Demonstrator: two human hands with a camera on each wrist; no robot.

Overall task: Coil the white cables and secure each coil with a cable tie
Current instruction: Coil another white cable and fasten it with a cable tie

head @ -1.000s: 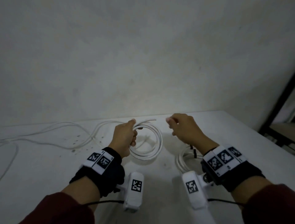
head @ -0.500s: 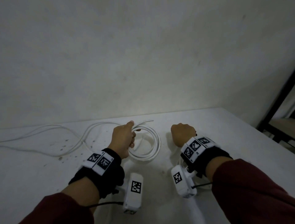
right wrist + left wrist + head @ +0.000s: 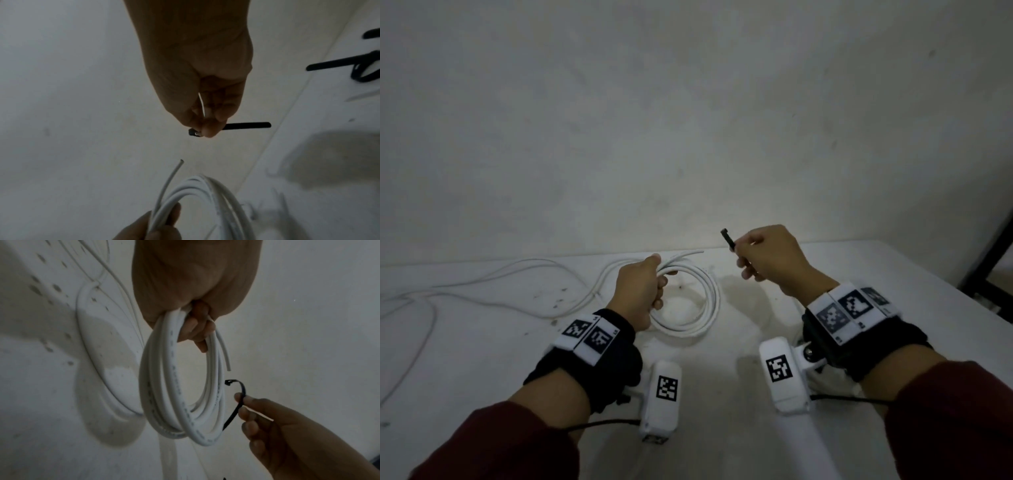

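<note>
While our left hand grips the springy, light white coil, our right hand pinches a thin, flexible black cable tie near its head.

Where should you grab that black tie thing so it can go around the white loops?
Probably by its plain strap near the head, as the right hand pinches the cable tie now. That leaves the long tail free to thread through the coil, coming from the coil's right side.

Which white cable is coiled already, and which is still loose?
The white cable coil gripped in the left hand is wound. The thin white cable trailing across the table's left side lies uncoiled.
</note>
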